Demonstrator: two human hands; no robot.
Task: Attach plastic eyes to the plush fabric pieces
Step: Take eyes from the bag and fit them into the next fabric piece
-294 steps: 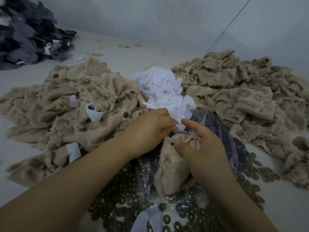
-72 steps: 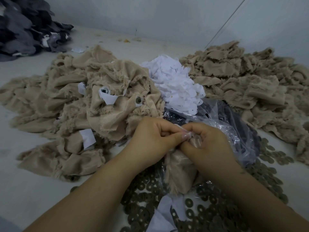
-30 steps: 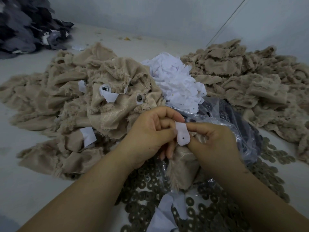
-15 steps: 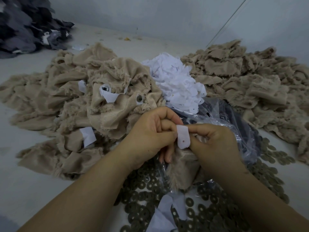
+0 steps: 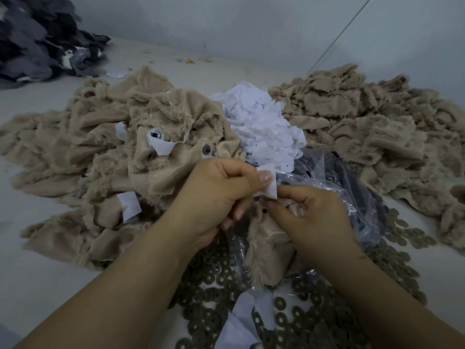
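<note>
Hands meet over the washers (image 5: pixel 221 283). Left hand (image 5: pixel 219 197) pinches a white patch (image 5: pixel 270 186); right hand (image 5: pixel 312 215) grips plush (image 5: pixel 266 250), steadying the eye hole.

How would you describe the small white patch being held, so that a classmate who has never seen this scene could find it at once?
Start at the white patch heap between the two tan plush piles, then drop to the left hand just below it. The small white patch sits pinched under that thumb, above the tan plush piece that the right hand holds. Unlike the loose patches around it, it alone is held.
</note>
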